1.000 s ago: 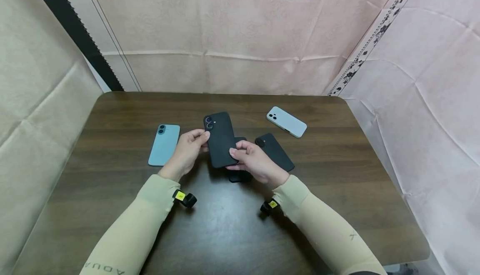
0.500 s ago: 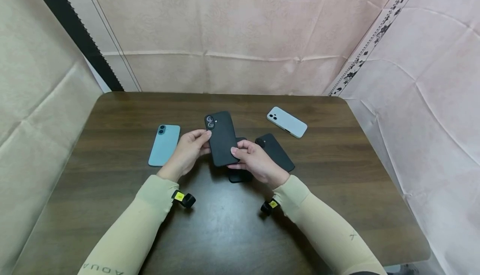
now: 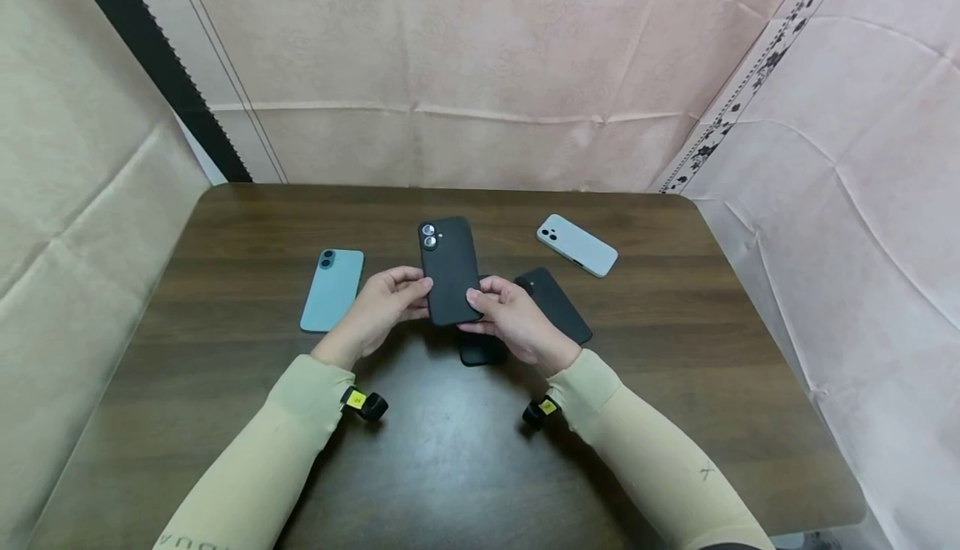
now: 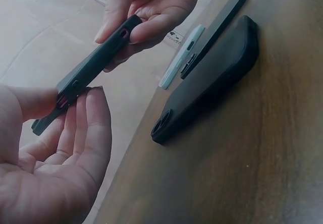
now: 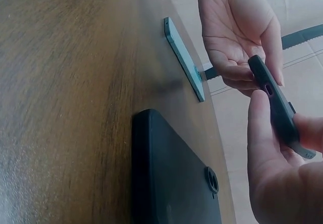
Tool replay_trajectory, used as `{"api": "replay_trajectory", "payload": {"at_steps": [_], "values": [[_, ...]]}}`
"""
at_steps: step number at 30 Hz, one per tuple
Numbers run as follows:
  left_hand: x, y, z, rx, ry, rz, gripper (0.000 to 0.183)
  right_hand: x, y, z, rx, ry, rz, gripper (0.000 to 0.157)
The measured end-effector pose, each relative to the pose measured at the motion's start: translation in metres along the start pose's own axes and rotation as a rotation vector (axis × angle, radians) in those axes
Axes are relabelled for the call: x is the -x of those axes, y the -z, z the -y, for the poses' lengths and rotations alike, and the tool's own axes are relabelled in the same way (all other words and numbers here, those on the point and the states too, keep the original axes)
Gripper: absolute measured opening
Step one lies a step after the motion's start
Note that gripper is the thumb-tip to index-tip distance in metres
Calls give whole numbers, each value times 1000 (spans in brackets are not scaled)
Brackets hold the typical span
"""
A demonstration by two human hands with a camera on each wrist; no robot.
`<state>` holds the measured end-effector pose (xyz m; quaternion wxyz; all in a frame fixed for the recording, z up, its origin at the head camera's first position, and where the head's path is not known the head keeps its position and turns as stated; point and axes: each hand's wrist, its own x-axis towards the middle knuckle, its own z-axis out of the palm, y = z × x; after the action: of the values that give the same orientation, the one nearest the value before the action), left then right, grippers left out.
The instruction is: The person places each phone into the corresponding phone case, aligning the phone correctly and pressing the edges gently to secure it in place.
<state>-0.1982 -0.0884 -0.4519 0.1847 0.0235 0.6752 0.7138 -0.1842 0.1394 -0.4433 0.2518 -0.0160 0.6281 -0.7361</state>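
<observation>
My left hand (image 3: 382, 304) and right hand (image 3: 517, 325) hold a phone in a black case (image 3: 452, 271) above the table. Its back, with two round lenses at the upper left, faces the head camera. The left thumb and fingers pinch its left edge, and the right ones grip its lower right corner. Along the side edge of the cased phone (image 4: 93, 70), the left wrist view shows cutouts with a pinkish tint. A second black phone (image 3: 482, 352) lies beneath the right hand, partly hidden. Just right of that hand lies another black phone (image 3: 557, 307).
On the wooden table (image 3: 450, 467), a light blue phone (image 3: 332, 292) lies left of my left hand. Farther back on the right is a white phone (image 3: 577, 246). Pale cloth (image 3: 487, 58) hangs behind the table and along both sides.
The held phone has shifted slightly right and away from me and turned more upright. My left fingers sit a little lower along its edge. The phones on the table stay put.
</observation>
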Motion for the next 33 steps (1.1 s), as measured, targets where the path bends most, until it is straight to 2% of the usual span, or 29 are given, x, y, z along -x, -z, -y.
{"api": "replay_trajectory", "payload": {"at_steps": [7, 14, 21, 26, 33], "values": [[2, -1, 1, -27, -7, 6, 37, 0, 1, -1, -4, -4, 3, 29], [2, -4, 1, -79, -23, -29, 30, 1, 0, -1, -5, 8, 10, 29], [2, -4, 2, -83, -20, -44, 29, 0, -1, -2, -7, 20, 15, 29], [1, -3, 3, -66, -18, -25, 33, 0, 0, -2, -8, 16, -1, 29], [1, -3, 6, -62, 9, 50, 36, -1, 1, 0, -26, 31, -53, 28]]}}
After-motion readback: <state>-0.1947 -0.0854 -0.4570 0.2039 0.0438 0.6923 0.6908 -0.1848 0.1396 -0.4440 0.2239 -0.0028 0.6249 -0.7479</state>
